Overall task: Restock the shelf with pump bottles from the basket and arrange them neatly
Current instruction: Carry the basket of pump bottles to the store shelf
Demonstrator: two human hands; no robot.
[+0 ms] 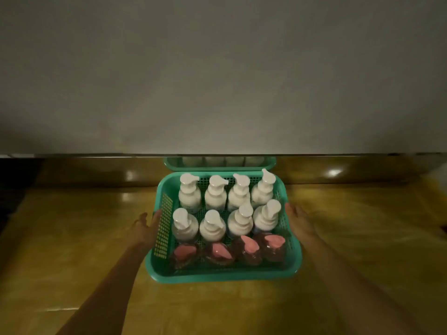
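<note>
A green mesh basket (294, 250) sits on a glossy yellow-brown surface in the middle of the view. It holds several white pump bottles (212, 226) in two back rows. A front row of dark bottles with pink pump heads (249, 247) stands nearest me. My left hand (146, 227) lies against the basket's left wall with fingers spread. My right hand (298, 222) rests flat beside the right rim with fingers extended. Neither hand holds a bottle. No shelf is in view.
The yellow-brown surface (84, 238) spreads wide on both sides of the basket. Behind it runs a shiny dark ledge (338, 169) that mirrors the basket, and above that rises a plain grey wall (222, 81). A dark area (12, 201) lies at the far left.
</note>
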